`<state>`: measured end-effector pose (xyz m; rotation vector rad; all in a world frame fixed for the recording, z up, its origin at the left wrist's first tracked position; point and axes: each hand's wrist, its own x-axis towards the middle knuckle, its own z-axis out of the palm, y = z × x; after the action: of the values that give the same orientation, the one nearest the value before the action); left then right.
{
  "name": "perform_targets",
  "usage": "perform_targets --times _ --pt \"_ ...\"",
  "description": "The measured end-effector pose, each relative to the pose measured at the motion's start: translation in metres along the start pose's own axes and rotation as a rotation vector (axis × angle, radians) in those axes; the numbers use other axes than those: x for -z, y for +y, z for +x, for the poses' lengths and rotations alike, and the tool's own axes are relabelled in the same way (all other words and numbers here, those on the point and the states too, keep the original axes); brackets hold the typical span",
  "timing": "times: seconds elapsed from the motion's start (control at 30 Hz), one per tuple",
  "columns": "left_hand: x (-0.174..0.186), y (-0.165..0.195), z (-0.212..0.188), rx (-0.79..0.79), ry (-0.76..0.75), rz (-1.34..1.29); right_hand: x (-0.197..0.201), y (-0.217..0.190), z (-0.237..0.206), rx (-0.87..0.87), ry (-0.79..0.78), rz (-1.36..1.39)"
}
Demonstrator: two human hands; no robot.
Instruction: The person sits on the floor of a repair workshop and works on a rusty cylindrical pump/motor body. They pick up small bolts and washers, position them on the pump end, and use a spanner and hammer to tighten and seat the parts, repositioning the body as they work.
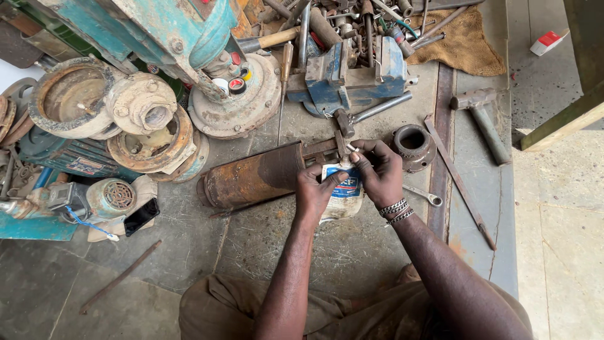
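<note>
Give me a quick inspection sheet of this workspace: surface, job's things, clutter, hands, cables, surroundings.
Surface: grey concrete floor, stained and dusty.
Job's things: white and blue pouch pinched at its nozzle; rusty cylinder lying beside it.
Clutter: blue vise, rusty round housings, metal ring, wrench, hammer, pile of tools on burlap.
Hands: left hand grips the pouch; right hand, with bracelets, holds the nozzle tip.
Cables: blue wire near a small motor.
Surroundings: black phone on the floor; wooden post at right.
</note>
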<state>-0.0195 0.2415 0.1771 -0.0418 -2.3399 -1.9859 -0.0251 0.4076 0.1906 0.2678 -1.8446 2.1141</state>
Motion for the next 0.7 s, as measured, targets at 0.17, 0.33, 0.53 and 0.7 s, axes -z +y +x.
perform_targets --times 0.17,0.33,0.53,0.7 --pt "0.005 0.01 -0.011 -0.403 0.131 0.302 -0.002 -0.014 0.0 -0.001 -0.03 0.299" --pt "0.022 0.037 -0.016 -0.85 0.258 0.427 0.009 -0.036 0.004 0.085 -0.144 0.353" --pt "0.047 0.074 -0.019 -0.888 0.223 0.556 0.01 -0.052 0.001 0.226 -0.266 0.168" --pt "0.052 0.071 -0.013 -0.887 0.172 0.573 0.006 -0.059 -0.003 0.336 -0.272 -0.08"
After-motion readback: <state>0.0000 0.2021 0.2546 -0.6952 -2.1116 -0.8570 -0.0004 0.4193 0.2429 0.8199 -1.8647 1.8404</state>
